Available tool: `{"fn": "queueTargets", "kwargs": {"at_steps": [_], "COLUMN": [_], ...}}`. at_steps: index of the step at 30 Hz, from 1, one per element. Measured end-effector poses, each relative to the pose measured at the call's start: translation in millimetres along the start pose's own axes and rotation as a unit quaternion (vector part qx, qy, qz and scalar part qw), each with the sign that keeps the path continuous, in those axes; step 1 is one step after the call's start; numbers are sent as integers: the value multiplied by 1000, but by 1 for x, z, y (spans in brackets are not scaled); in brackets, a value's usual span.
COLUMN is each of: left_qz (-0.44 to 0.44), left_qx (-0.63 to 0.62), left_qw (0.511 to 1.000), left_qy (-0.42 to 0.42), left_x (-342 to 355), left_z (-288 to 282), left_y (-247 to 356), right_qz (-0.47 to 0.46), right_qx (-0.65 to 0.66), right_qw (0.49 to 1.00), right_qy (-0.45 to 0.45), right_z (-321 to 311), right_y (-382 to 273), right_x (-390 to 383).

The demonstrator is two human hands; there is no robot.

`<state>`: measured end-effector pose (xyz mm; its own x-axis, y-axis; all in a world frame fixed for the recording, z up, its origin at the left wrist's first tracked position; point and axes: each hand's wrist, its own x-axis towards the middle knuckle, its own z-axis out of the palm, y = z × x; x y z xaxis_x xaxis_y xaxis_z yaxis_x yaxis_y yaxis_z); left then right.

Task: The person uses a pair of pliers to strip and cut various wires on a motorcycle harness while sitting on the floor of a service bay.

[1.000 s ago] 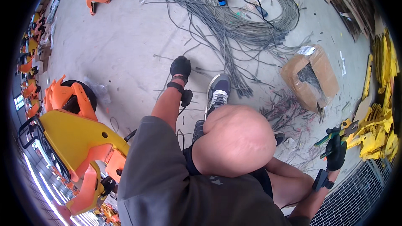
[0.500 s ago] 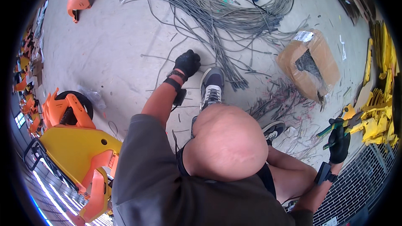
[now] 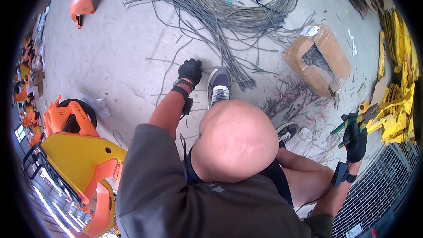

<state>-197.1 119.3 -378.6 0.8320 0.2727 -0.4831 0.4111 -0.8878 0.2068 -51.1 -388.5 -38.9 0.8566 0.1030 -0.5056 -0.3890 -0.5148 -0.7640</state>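
My left hand (image 3: 190,70), in a black glove, is closed low over the floor just left of my shoe (image 3: 219,84). A thin grey cable runs up to it from the left, but its fingers hide whatever they hold. Several long grey cables (image 3: 220,39) lie in a large loose bundle beyond it, some ends reaching down past the shoe. Out at the far right, my gloved right hand (image 3: 356,143) is wrapped around green-handled cutters (image 3: 343,126), their dark head pointing up and right toward some yellow parts.
An open cardboard box (image 3: 337,55) with dark strands inside stands on the right. Cable scraps (image 3: 291,101) litter the floor below it. Yellow parts (image 3: 394,119) are heaped at the right edge. A yellow and orange machine (image 3: 75,150) stands at left; an orange shell (image 3: 83,2) lies far left.
My left hand has drawn slightly back toward me and stays closed. The whole view has shifted a little. My right hand keeps hold of the cutters.
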Motion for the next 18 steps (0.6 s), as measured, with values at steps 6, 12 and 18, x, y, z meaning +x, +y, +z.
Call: {"fn": "queueTargets", "kwargs": {"at_steps": [6,12,18], "left_qz": [15,-3,-3], "left_qx": [46,88,87], "left_qw": [999,996,996], "left_qy": [-5,-23,-26], "left_x": [-10,-14,-21], "left_z": [16,16,24], "left_y": [11,22,23], "right_qz": [-1,10,-2], "right_qx": [0,-1,-13], "right_qw": [1000,1000,1000], "right_qy": [2,12,5], "right_z": [-6,-3,-7], "right_y": [9,6,11], "right_x": [-5,-5,0]}}
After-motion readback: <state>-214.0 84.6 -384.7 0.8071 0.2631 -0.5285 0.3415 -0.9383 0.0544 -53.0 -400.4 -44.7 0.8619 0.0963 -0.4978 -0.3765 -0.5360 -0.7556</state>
